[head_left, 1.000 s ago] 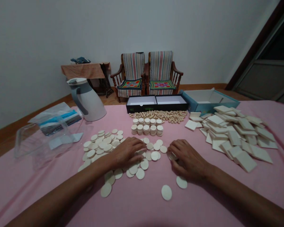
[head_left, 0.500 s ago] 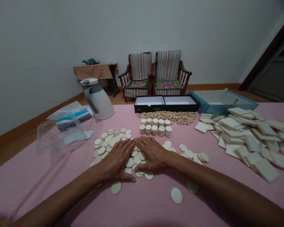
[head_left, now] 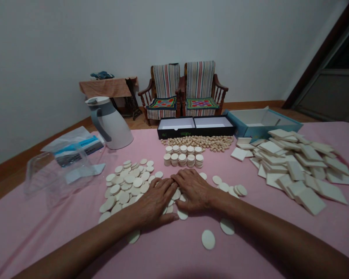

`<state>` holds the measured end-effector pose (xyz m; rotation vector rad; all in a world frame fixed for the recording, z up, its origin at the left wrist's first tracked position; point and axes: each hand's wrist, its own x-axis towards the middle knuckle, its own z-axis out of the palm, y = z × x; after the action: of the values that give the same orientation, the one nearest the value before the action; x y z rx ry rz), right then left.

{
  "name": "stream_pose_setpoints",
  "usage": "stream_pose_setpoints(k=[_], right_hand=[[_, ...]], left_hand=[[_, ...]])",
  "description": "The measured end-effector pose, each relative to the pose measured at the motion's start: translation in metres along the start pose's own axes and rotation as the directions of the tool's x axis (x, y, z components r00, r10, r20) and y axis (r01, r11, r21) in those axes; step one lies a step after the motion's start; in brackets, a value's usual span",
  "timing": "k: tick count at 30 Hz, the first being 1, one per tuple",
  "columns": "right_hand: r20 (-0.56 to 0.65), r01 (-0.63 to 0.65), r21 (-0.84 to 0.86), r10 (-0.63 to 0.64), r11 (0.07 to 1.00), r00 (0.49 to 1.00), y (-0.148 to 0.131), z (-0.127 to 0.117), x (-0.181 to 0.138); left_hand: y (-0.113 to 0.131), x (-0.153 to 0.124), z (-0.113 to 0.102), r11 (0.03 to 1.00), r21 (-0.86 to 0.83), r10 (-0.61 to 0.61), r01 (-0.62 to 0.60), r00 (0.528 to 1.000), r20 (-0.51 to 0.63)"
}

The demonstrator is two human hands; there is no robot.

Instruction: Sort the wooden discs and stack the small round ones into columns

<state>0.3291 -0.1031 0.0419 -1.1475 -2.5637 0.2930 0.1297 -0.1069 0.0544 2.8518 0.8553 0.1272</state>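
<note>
My left hand (head_left: pixel 155 202) lies low over round white discs, its fingers stretched out and its thumb apart. Facing it, my right hand (head_left: pixel 194 190) is likewise spread, and the fingertips of both meet or nearly meet. Several loose discs (head_left: pixel 182 214) show in the gap between my palms, partly hidden by the fingers. Left of my left hand spreads a wider heap of discs (head_left: pixel 124 197). Beyond my fingertips stand two rows of stacked discs (head_left: pixel 182 159). A single disc (head_left: pixel 208 239) lies flat nearer to me, and a few more discs (head_left: pixel 223 186) rest beyond my right wrist.
Small wooden beads (head_left: pixel 203 142) lie before a black two-part box (head_left: pixel 177 133). Square white tiles (head_left: pixel 293 166) are heaped at right, by a blue box (head_left: pixel 250 131). At left are a white jug (head_left: pixel 116 130), clear plastic packaging (head_left: pixel 46 166) and a blue packet (head_left: pixel 78 150).
Both hands have moved to the right over the cloth, drawing some discs along and parting them from the left heap. The whole view has shifted slightly, so the background sits further left.
</note>
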Motion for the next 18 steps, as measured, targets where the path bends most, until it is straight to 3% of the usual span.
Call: stream_pose_setpoints(k=[9, 18], right_hand=[[-0.033, -0.021, -0.014, 0.021, 1.0, 0.999, 0.018, -0.015, -0.032], [0.066, -0.045, -0.079, 0.05, 0.996, 0.997, 0.039, -0.038, -0.06]], left_hand=[[0.026, 0.033, 0.004, 1.0, -0.018, 0.016, -0.016, 1.0, 0.005], [0.042, 0.058, 0.016, 0.991, -0.116, 0.061, -0.066, 0.997, -0.046]])
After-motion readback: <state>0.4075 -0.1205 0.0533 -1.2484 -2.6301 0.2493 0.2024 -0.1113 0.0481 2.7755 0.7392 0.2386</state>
